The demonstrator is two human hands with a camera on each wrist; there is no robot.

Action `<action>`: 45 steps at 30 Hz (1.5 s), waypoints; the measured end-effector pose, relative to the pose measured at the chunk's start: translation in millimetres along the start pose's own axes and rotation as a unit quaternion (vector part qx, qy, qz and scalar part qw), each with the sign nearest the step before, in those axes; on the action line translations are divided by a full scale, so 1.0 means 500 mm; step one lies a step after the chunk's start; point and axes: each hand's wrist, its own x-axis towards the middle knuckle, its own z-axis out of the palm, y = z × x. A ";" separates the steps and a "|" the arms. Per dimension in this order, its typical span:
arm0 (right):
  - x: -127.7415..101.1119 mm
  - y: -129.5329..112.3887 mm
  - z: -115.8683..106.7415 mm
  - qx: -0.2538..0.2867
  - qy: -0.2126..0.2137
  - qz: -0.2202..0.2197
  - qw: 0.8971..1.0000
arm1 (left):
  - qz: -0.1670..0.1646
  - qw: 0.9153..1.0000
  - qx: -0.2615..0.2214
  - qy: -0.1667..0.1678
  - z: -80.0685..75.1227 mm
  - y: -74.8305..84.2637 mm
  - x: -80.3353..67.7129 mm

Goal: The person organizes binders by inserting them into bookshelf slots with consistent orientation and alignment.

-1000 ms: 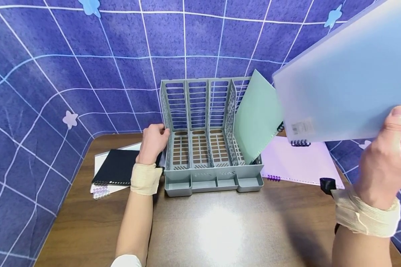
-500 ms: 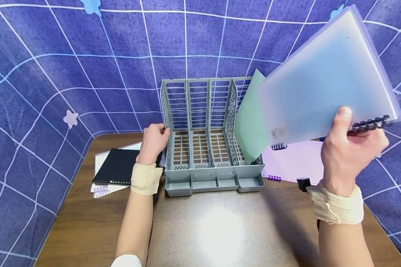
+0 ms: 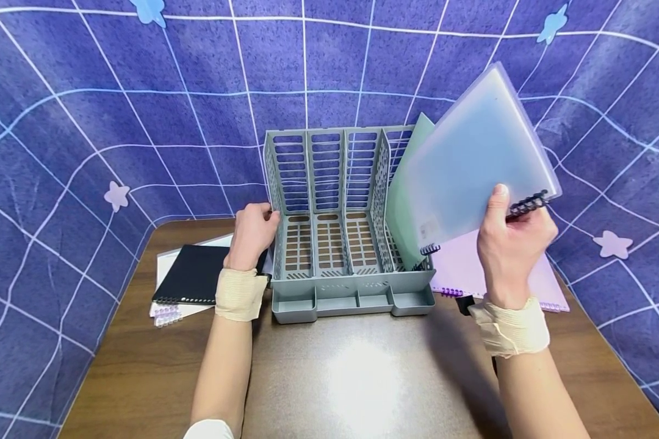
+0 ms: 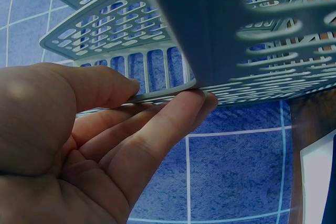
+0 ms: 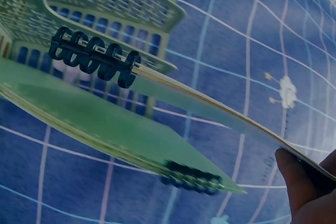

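Observation:
My right hand (image 3: 513, 253) grips a ring-bound notebook (image 3: 467, 158) with a frosted, bluish cover by its lower edge near the black rings. The notebook is tilted and held up at the right end of a grey slotted file organizer (image 3: 357, 285). A green notebook (image 3: 405, 213) leans in the organizer's rightmost compartment, partly behind the held one in the head view. In the right wrist view, black rings (image 5: 94, 56) show at the held notebook's end, over the green cover. My left hand (image 4: 115, 140) pinches the organizer's left side edge between thumb and fingers.
A lilac ring-bound notebook (image 3: 546, 283) lies on the wooden table (image 3: 318, 378) to the right. Left of the organizer, a black notebook (image 3: 189, 274) lies on white ones (image 3: 167, 262). A blue gridded cloth (image 3: 198, 55) stands behind and at both sides.
My right hand has carried the bluish notebook leftward and lower, from the far right to beside the green one. My left hand stays on the organizer.

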 end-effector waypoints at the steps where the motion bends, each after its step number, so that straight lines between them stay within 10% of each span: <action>1: -0.005 0.006 0.004 -0.007 -0.005 0.003 1.000 | 0.000 1.000 0.002 0.000 0.000 0.000 0.000; 45: -0.134 0.161 0.083 -0.148 -0.111 0.033 0.982 | 0.009 1.000 -0.003 0.009 0.002 -0.001 0.002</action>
